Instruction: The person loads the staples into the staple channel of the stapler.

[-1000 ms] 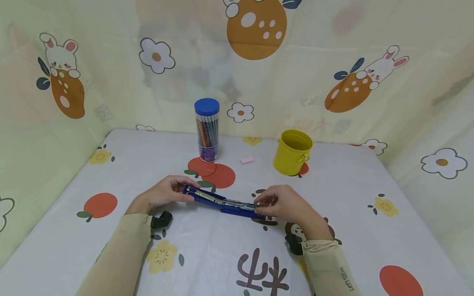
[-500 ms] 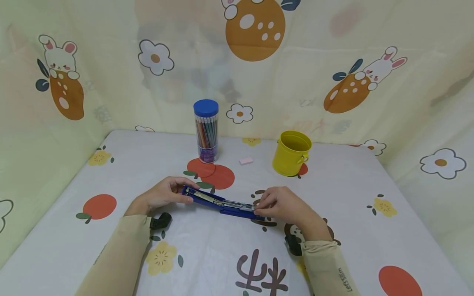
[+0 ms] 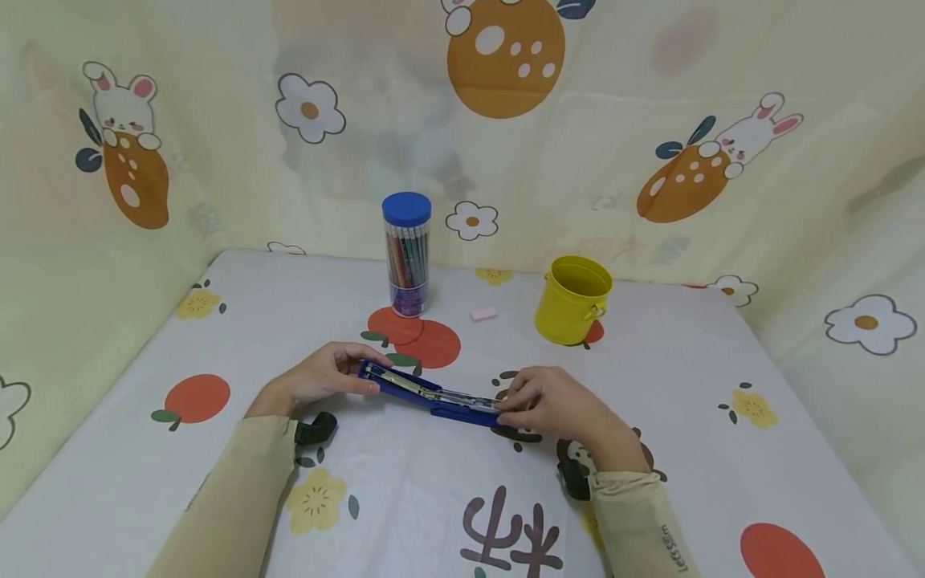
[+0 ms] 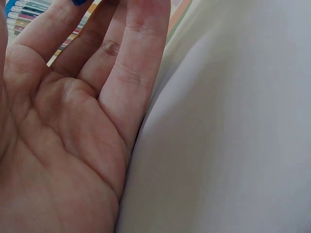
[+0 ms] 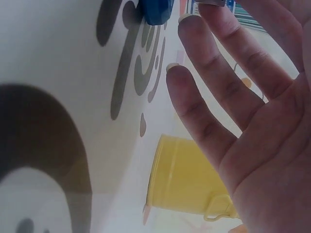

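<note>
A blue stapler (image 3: 433,395) lies opened out flat in the middle of the table, its metal rail and inner channel facing up. At its left end, my left hand (image 3: 331,374) pinches the blue lid between thumb and fingers. My right hand (image 3: 556,404) has its thumb and forefinger pinched at the right end, by the metal rail. In the right wrist view, the stapler's blue end (image 5: 158,10) shows at the top, and the right hand's other fingers (image 5: 201,114) stay loose. The left wrist view shows mostly the left palm (image 4: 63,141), with a bit of blue at its fingertips.
A clear tube of pencils with a blue lid (image 3: 407,253) stands behind the stapler. A small pink eraser (image 3: 483,315) lies to its right. Farther right is a yellow bucket (image 3: 573,301). A printed cloth (image 3: 390,498) covers the table, and a patterned curtain hangs behind.
The right hand's fingertips have drawn closer together at the rail's right end. The left hand and the stapler have stayed in place.
</note>
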`<state>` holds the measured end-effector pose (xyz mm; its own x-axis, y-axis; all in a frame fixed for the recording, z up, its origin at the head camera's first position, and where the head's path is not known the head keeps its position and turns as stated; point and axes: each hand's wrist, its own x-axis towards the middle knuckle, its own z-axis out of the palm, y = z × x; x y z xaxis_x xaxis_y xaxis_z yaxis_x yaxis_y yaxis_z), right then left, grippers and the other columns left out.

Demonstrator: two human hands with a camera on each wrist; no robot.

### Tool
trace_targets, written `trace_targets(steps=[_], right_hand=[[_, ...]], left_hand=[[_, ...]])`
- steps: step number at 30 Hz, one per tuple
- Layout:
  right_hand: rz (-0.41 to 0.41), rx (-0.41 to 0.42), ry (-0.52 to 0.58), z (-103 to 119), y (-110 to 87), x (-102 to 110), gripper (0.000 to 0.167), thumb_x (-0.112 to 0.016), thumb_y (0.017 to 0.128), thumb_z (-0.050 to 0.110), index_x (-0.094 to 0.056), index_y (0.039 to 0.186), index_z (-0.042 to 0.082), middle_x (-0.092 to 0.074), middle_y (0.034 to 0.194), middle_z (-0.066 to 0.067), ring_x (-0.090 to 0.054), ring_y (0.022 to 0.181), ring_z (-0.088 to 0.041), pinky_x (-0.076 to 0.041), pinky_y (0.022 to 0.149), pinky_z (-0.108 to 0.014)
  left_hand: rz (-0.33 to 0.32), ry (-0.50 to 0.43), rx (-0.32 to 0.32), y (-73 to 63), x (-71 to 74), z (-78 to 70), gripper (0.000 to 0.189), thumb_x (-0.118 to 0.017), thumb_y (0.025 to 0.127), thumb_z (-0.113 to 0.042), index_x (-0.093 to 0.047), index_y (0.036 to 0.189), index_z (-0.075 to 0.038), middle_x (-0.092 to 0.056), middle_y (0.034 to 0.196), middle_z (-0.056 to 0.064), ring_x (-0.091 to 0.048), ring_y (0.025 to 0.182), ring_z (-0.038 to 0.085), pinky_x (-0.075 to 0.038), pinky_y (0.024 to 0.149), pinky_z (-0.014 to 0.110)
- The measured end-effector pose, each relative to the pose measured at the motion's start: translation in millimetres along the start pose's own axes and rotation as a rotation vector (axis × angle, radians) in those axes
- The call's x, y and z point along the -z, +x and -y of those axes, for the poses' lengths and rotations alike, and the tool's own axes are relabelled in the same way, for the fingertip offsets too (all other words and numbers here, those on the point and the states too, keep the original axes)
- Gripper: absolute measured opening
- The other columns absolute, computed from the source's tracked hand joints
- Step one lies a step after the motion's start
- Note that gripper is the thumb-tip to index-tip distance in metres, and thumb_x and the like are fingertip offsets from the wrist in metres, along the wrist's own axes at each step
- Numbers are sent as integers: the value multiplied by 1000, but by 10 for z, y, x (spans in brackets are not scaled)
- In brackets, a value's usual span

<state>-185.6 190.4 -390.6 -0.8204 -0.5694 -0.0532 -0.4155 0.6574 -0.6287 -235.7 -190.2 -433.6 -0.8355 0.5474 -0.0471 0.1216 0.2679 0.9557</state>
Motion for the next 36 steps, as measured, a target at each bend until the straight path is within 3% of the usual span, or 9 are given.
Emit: trace_targets(steps=[9,13,17,22,26,29,36], right_hand=[[-7,-14,43,-4,-45,57,15,-84,85,23,-83,100,19,-67,95,8,-59,90,-20,-54,69,-29],[-40,-60,148,-41,-77,89,36,-85,83,29,-77,116,15,-69,102,1,-63,94,-22,-56,73,-34],[-62,-101,233,-91,-79,70,64,-87,81,32,-62,137,12,-67,114,-6,-64,100,-25,-56,76,-36],[-47,-106,298,-118,-72,8,76,-89,78,29,-54,144,13,-63,120,-8,-62,105,-28,-56,80,-36],[-41,-98,315,-122,-77,-7,79,-90,78,27,-52,146,13,-63,120,-8,-62,106,-28,-55,83,-36],[-40,-95,320,-124,-77,0,81,-90,77,26,-51,147,13,-62,120,-8,-62,107,-27,-55,85,-37],[-34,-100,344,-110,-43,30,85,-91,77,26,-48,149,13,-62,122,-9,-63,108,-26,-54,88,-40]], left_hand=[[2,-26,14,-12,2,6,42,-82,85,-13,-69,124,-4,-65,105,13,-49,78,21,-39,65,25],[3,-44,4,-10,2,11,43,-82,83,-10,-69,124,-3,-66,107,13,-49,77,20,-39,64,24],[18,-45,-9,-19,12,10,45,-83,82,-8,-69,124,-2,-66,110,14,-52,79,20,-42,65,24],[54,-58,-19,-38,34,-27,45,-84,81,-6,-69,124,-1,-66,118,16,-57,88,24,-47,69,24],[37,4,-27,-52,42,-139,45,-85,80,-8,-70,123,-5,-66,113,13,-54,84,23,-44,66,24],[33,28,-56,-43,31,-249,44,-84,82,-7,-69,123,-3,-66,110,13,-57,84,25,-48,69,25],[-12,62,-204,11,-104,-603,44,-82,82,-2,-66,124,-1,-67,108,12,-64,91,28,-55,82,33]])
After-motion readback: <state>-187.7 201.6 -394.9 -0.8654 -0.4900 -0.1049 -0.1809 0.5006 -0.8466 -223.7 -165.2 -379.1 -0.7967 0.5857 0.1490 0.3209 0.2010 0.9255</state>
